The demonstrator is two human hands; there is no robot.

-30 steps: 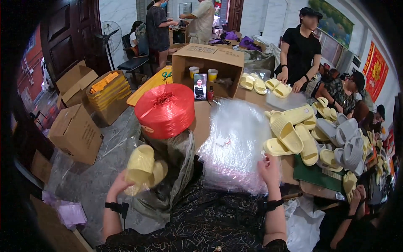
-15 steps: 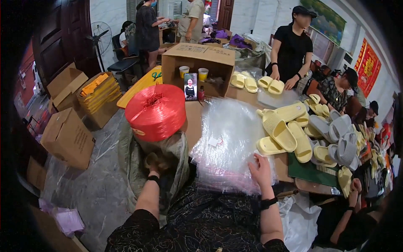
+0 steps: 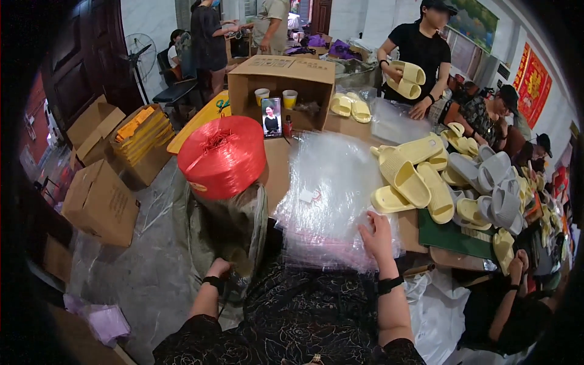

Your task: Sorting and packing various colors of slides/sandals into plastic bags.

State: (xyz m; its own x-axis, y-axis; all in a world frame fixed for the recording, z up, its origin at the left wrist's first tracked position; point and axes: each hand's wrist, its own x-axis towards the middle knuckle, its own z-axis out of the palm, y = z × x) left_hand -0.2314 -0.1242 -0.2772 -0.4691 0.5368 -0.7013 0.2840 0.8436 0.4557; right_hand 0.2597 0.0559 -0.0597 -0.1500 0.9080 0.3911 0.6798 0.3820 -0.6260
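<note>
My right hand (image 3: 376,236) rests at the right side of a stack of clear plastic bags (image 3: 328,176); its fingers are bent and apart, gripping nothing. My left hand (image 3: 219,267) is down at the near side of a grey-green woven sack (image 3: 204,225), and its fingers are hidden. A pile of pale yellow slippers (image 3: 406,179) lies right of the bags, with grey slippers (image 3: 496,173) beyond. Atop the sack's far side sits a large red roll of plastic twine (image 3: 220,159).
A cardboard box (image 3: 283,73) lies open on its side, holding two cups (image 3: 289,98), behind an upright phone (image 3: 271,117). Across the table a co-worker (image 3: 420,58) holds yellow slippers. More boxes (image 3: 100,201) stand on the left floor. A green board (image 3: 456,234) lies under slippers.
My left hand has drawn back toward me, lower in the sack's near side. My right hand stays on the bags. The co-worker has lifted a pair of yellow slippers off the table.
</note>
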